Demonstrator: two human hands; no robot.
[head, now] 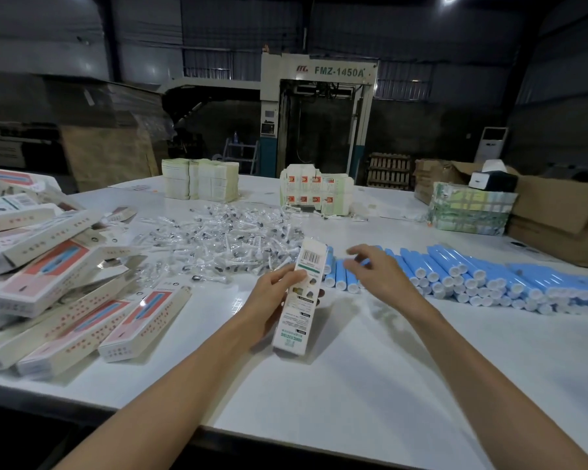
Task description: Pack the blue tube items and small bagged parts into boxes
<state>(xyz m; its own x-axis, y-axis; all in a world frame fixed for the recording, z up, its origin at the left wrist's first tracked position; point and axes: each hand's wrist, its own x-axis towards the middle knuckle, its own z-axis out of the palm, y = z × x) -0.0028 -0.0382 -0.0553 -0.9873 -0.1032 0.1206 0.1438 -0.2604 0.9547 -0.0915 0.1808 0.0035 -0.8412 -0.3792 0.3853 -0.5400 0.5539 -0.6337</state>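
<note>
Head view. Left of centre, small parts in clear bags (218,239) lie heaped on the white bench (353,385). At centre, left hand (272,290) grips a long white printed cardboard box (302,300), held upright. Right hand (379,274) hovers just beside it, fingers (357,255) loosely spread, holding nothing. Blue plastic tubes with white caps (455,274) lie directly beneath and rightward, long axes pointing away from camera; right hand nearer.

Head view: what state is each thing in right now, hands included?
box: upright, barcode side facing the camera.
left hand: grips the box.
right hand: fingers spread over the blue tubes, holding nothing.
blue tubes: lying in stacked rows, white caps toward the camera.
bagged parts: loose heap on the table.
boxes at left: piled, lying flat.
cardboard carton: flaps open.
</note>
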